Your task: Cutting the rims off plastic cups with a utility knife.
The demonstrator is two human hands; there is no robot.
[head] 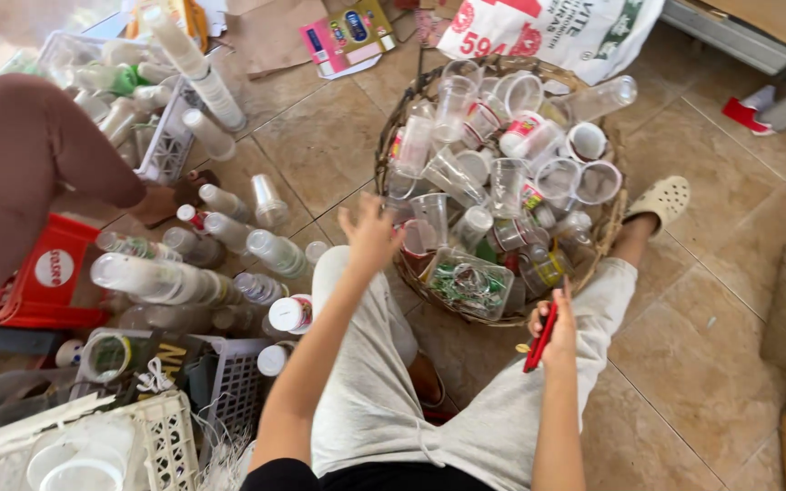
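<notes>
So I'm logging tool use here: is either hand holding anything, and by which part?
The right hand grips a slim red tool by its upper end; what kind of tool cannot be told. The left hand is open and empty, over the edge of the woven basket of plastic cups.

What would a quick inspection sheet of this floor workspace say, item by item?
Surface: tan tiled floor, person seated on it.
Job's things: round woven wicker basket heaped with clear plastic cups; slim red tool.
Clutter: stacked clear plastic cups and bottles lying on the floor, white plastic crates, red plastic crate, printed white sack, flattened cardboard.
Grippers: left hand open and empty, reaching toward the basket; right hand closed on the red tool.
Cables: nothing seen.
Surroundings: another person's brown sleeve at left; cream clog beside the basket.
</notes>
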